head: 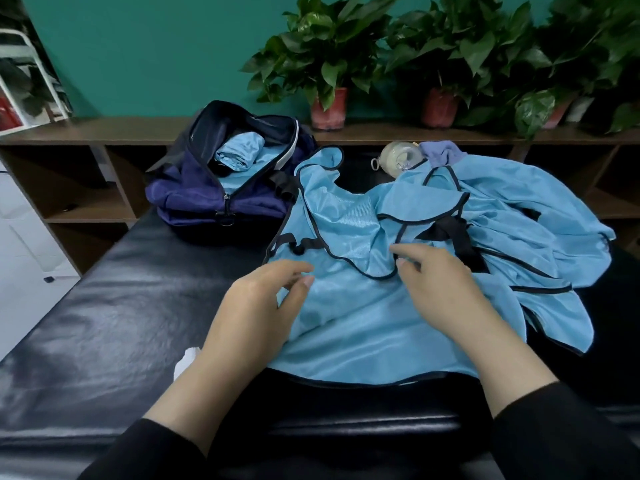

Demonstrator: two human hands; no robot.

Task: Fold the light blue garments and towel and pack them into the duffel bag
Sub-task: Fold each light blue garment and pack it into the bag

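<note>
With both the left hand (258,299) and right hand (438,282) loose-fingered, empty, the garment (349,317) was best smoothed flat before folding.

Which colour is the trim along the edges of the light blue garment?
Black, on the light blue garment, in the head view.

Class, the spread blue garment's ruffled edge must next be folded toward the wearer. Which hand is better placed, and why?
Probably the right hand: its fingertips sit at the garment's ruffled edge, while the left hand rests nearer the garment's side.
</note>
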